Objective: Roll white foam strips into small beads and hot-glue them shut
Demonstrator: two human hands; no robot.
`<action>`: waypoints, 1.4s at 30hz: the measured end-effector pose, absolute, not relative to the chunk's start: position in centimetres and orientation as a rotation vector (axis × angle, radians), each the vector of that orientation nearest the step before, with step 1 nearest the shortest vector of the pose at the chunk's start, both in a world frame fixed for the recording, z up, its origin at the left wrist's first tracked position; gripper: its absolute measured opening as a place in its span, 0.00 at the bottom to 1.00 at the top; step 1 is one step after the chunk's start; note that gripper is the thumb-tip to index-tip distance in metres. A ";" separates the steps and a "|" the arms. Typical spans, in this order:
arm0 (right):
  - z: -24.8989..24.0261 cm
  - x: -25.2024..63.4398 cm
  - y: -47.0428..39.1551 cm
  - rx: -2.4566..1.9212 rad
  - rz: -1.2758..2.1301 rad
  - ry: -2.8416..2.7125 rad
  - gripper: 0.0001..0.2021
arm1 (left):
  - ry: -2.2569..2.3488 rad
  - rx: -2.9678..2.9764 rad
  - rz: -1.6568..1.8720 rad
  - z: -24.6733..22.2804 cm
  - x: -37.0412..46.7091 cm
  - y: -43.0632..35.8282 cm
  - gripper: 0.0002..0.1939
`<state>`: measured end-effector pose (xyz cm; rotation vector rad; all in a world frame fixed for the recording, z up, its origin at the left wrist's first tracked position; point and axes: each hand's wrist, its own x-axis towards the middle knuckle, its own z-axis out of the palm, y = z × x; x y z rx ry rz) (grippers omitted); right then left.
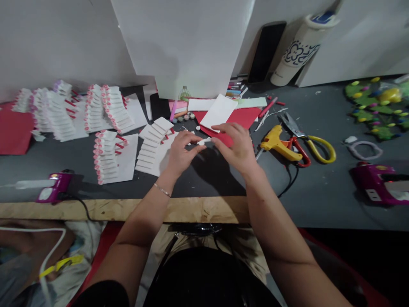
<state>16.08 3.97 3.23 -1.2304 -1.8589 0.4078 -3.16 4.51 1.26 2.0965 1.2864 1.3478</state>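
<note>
Dark grey tabletop (191, 183) underlies a small white piece (205, 140), pinched at twelve o'clock between left hand (181, 152) and right hand (239, 147), the latter risking a burn, if drifting outward, from the one-o'clock glue gun (276, 143), if hot.

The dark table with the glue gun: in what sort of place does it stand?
Probably a craft workshop: the dark table bears a yellow glue gun, red paper and rows of small white pieces.
</note>
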 end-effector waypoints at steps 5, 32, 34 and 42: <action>2.8 15.8 3.9 -1.146 0.392 -1.998 0.09 | 1.231 2.154 1.327 1.1 -3.2 4.6 0.11; 2.7 15.4 3.9 -1.186 0.271 -2.024 0.08 | 1.190 1.981 1.304 0.8 -2.5 4.2 0.12; 2.7 15.4 3.8 -1.199 0.259 -2.015 0.08 | 1.185 1.996 1.331 0.9 -2.5 4.1 0.10; 2.6 15.3 3.7 -1.201 0.249 -2.004 0.09 | 1.189 1.996 1.343 0.9 -2.4 4.1 0.09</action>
